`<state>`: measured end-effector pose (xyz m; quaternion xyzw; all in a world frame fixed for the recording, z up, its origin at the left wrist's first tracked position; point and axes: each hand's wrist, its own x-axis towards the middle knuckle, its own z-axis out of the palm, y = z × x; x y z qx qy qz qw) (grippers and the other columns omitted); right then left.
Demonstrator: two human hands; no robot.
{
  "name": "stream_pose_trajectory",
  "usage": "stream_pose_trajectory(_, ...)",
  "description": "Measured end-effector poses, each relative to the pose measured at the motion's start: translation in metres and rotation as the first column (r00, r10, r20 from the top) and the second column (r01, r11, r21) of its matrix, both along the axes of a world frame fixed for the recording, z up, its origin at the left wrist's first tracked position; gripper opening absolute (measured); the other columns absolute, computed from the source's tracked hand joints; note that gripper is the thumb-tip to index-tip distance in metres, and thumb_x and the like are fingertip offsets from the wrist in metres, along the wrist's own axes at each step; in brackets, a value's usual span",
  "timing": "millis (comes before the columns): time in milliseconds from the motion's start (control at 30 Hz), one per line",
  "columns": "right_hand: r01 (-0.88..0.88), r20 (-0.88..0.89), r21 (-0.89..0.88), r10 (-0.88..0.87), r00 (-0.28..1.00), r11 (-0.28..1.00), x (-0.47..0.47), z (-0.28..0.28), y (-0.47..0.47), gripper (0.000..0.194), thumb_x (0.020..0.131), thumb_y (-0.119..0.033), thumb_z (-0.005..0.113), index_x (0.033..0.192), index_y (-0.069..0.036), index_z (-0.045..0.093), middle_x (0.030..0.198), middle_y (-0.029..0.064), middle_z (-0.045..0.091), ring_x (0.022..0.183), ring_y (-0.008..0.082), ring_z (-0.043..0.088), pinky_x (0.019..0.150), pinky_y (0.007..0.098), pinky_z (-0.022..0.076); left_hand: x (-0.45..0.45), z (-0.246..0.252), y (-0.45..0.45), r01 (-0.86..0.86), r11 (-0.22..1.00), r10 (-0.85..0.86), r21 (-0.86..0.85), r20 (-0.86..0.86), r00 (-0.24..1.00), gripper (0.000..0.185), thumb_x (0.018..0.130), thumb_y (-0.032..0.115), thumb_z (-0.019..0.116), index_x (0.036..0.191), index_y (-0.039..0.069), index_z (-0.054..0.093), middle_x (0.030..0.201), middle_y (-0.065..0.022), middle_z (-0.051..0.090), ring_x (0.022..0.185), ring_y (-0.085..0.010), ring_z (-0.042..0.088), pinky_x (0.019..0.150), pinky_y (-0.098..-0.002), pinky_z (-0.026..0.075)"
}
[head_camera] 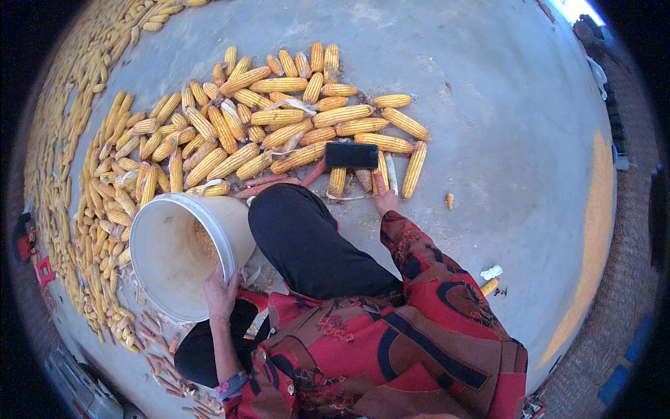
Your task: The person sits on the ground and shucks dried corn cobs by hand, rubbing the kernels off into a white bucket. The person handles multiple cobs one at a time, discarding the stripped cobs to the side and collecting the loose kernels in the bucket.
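My left hand [222,294] grips the rim of a white plastic bucket [180,262]. The bucket leans over with its mouth towards me, and loose corn kernels [203,241] lie inside it. Beyond my bent knee, my right hand [386,202] is closed around the near end of a reddish bare corncob [380,183]. That cob lies among yellow ears of corn [415,170] at the near edge of a spread heap [282,116]. Just left of and beyond this hand, a black smartphone [352,155] rests across several ears, its screen dark.
Stripped red cobs [267,186] lie beside my knee, more [162,374] at lower left. A larger bank of ears [52,136] runs along the left. Kernels form a long strip [583,272] on the concrete floor [502,131] at right. A red plastic stool [44,271] stands far left.
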<state>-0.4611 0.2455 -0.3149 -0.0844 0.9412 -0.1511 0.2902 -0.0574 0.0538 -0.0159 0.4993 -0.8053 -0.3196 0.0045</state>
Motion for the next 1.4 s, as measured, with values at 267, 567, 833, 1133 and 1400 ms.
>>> stream_pose_trajectory(267,-0.377,0.055,-0.046,0.38,0.924,0.925,0.01,0.045,0.019,0.064,0.084,-0.026,0.052,0.136,-0.05,0.023,0.093,0.0266,0.058,0.087,0.0413,0.06,0.075,0.0486,0.0479,0.002,0.0,-0.001,0.027,1.0,-0.027,0.001,0.019,0.999,0.026,0.081,0.015,0.062,0.103,0.001,0.057,0.077,-0.0211,0.061,0.071,-0.0375,0.061,0.063,-0.0426,0.047)
stream_pose_trajectory(567,0.094,0.422,-0.417,0.101,0.901,0.904,0.049,0.077,0.101,0.079,0.08,-0.022,0.058,0.141,-0.045,0.013,0.103,0.0195,0.058,0.082,0.0357,0.06,0.062,0.0447,0.0501,0.003,-0.002,0.0,0.026,0.998,-0.029,-0.062,-0.046,0.999,0.026,0.083,0.022,0.06,0.097,0.001,0.058,0.077,-0.021,0.061,0.074,-0.0383,0.06,0.066,-0.0441,0.047)
stream_pose_trajectory(833,0.642,0.941,-0.231,0.001,0.337,0.731,0.029,0.141,0.136,0.056,0.083,-0.029,0.06,0.131,-0.005,0.042,0.101,0.0099,0.061,0.084,0.0216,0.062,0.069,0.0327,0.0501,0.006,0.0,0.0,0.019,0.998,-0.013,-0.056,0.098,0.995,0.032,0.083,0.029,0.06,0.105,0.006,0.058,0.085,-0.02,0.063,0.08,-0.0389,0.06,0.07,-0.0458,0.047)
stream_pose_trajectory(1133,0.259,0.549,-0.835,0.756,0.355,0.485,0.022,0.334,-0.077,0.058,0.075,-0.022,0.065,0.125,0.002,0.046,0.112,0.0094,0.059,0.099,0.0182,0.059,0.088,0.0292,0.0457,0.001,0.019,0.003,-0.269,0.958,0.212,-0.1,-0.385,0.898,0.049,0.094,0.039,0.043,0.126,0.002,0.047,0.115,-0.0172,0.059,0.104,-0.0276,0.059,0.087,-0.0365,0.045)
stream_pose_trajectory(1400,0.235,0.489,-0.802,0.829,-0.273,0.55,0.205,0.426,-0.199,0.056,0.076,-0.024,0.062,0.12,0.007,0.048,0.106,0.016,0.062,0.091,0.023,0.063,0.082,0.0341,0.0516,0.001,0.1,0.018,-0.126,0.826,0.549,0.549,-0.835,-0.035,0.061,0.096,0.05,0.03,0.135,0.004,0.035,0.125,-0.0133,0.051,0.115,-0.0226,0.05,0.098,-0.0382,0.038)
